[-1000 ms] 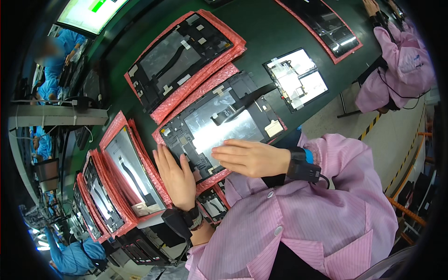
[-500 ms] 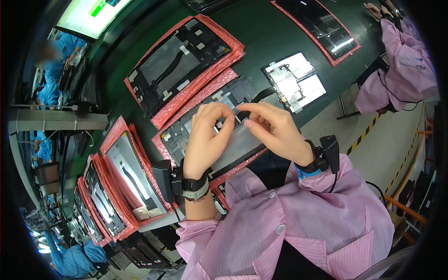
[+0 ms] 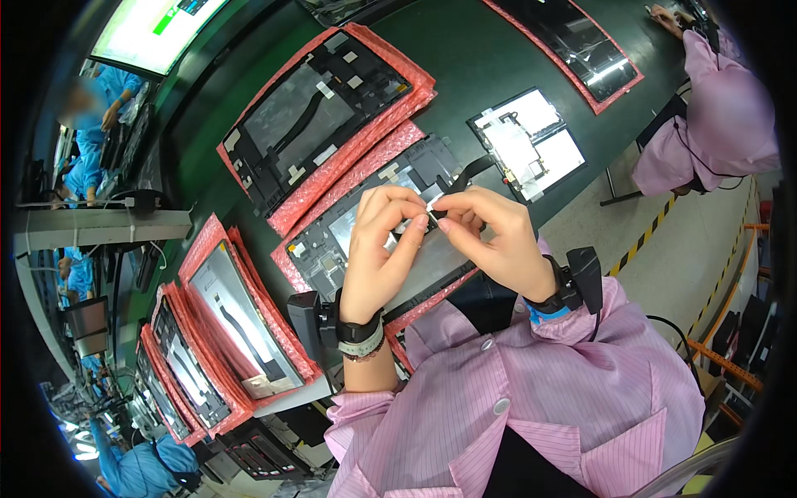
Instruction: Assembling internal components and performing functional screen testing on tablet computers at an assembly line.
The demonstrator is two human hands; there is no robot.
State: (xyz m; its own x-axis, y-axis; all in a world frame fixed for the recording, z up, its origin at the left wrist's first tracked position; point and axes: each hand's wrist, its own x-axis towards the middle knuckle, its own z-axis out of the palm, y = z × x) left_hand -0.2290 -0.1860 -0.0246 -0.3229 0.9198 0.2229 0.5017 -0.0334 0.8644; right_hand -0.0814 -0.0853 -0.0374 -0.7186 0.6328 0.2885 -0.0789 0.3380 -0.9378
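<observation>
My left hand (image 3: pixel 380 245) and my right hand (image 3: pixel 496 239) meet above a dark flat device panel (image 3: pixel 415 162). The thumb and forefinger of each are pinched together at a small white piece (image 3: pixel 432 210), partly covered by the fingertips. Just beyond my right fingers, a black ribbon cable (image 3: pixel 473 168) runs from the panel toward a thin board assembly (image 3: pixel 531 145) with white and silver areas. Red bubble wrap (image 3: pixel 390 153) shows under the panel's far edge. Whether the white piece touches the cable is hidden.
Another panel (image 3: pixel 320 116) lies on red bubble wrap beyond my hands. Several wrapped panels (image 3: pixel 241 319) stand in a row at left. A glossy black screen (image 3: pixel 573 46) lies far right on the green table (image 3: pixel 452 62). A co-worker's pink sleeve (image 3: pixel 706 70) is at right.
My fingertips have drawn in on the small white piece, which now shows between them. My left hand has moved slightly right. The view has shifted a little.
</observation>
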